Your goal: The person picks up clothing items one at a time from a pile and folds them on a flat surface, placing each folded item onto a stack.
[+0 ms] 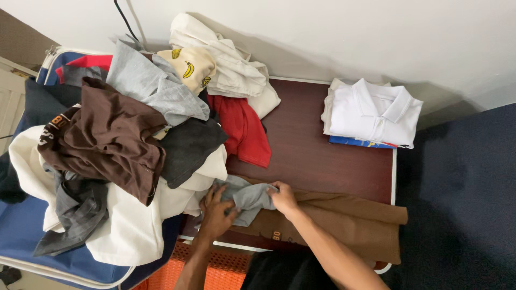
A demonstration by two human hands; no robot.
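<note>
Leftmost, a heap of clothes (123, 145) rises at nine o'clock from the hands: a brown shirt (105, 139) on top, a grey shirt (153, 86) behind it, a charcoal one (188, 147) at its right edge, cream cloth (137, 225) underneath, all spilling over a blue bag (32, 236). Further back, at eleven o'clock, lie a pale cap with bananas (191, 67) and a white bundle (228, 62); a red shirt (244, 131) hangs down from them onto the dark red table (322, 150). Next comes the left hand (215, 215), curled with fingers closed on the near-left part of a small grey garment (247, 197). That garment is bunched between both hands at the table's front edge, touching the heap's cream cloth on its left; its long axis seems to run from nine to three o'clock, though the crumpling hides which end is which. The right hand (283, 197) pinches its right edge, knuckles up, thumb tucked under. Both hands touch it, so neither is nearer. Under the grey piece lies a tan garment (344, 223), flat, long axis also nine to three, trailing off past the table's right side. At one o'clock, well apart, a folded white polo (376, 113) sits on a blue item (357, 142) near the wall (322, 32). Rightmost is dark blue carpet (462, 204).
</note>
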